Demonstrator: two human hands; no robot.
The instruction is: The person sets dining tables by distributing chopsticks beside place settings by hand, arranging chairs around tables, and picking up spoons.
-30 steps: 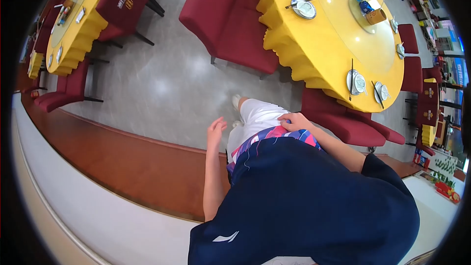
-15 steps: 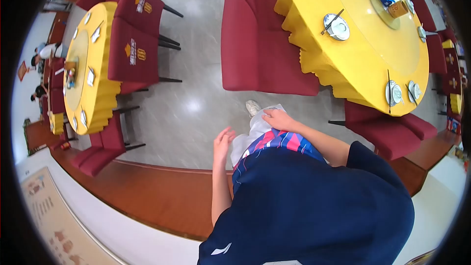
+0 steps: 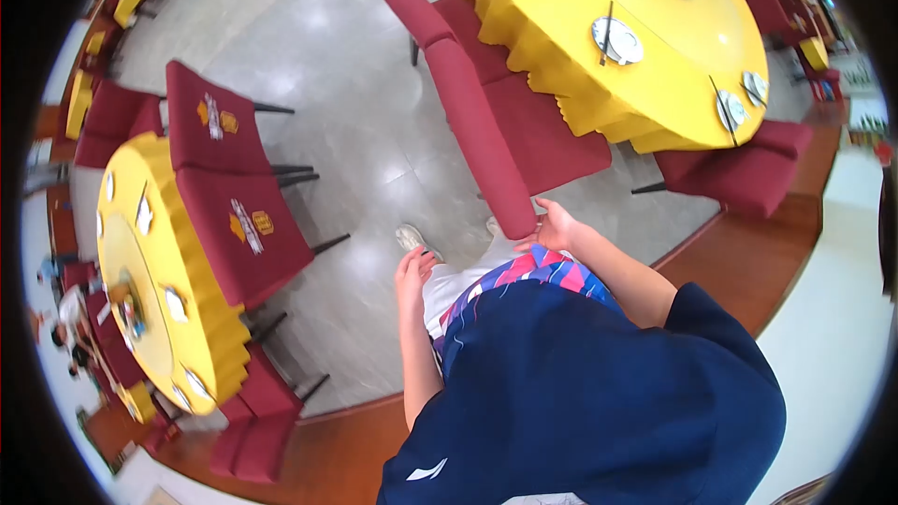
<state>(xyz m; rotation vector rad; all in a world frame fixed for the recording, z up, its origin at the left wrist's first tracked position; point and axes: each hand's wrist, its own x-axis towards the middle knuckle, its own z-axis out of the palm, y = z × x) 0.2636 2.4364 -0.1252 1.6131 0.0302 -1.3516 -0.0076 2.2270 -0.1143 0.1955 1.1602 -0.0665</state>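
My left hand (image 3: 412, 273) hangs in front of my body at the left, fingers loosely curled apart, holding nothing, above the grey floor near my shoe (image 3: 412, 238). Close to the end of a red chair's backrest (image 3: 482, 136), my right hand (image 3: 554, 226) has its fingers spread with nothing in them; whether it touches the chair cannot be told. Beyond that chair stands a round table with a yellow cloth (image 3: 561, 0), set with a plate (image 3: 625, 42) and chopsticks (image 3: 607, 33).
At the left is a second yellow table (image 3: 208, 318) with red chairs (image 3: 248, 224) beside it. A red chair (image 3: 739, 168) stands at the right table's near side. People (image 3: 70, 318) are small at the far left. Brown wood trim (image 3: 346, 458) edges the floor.
The view has turned and moved forward, so the red chair is now right by my right hand and the left table appears nearer. My right hand has left my shorts and its fingers have spread.
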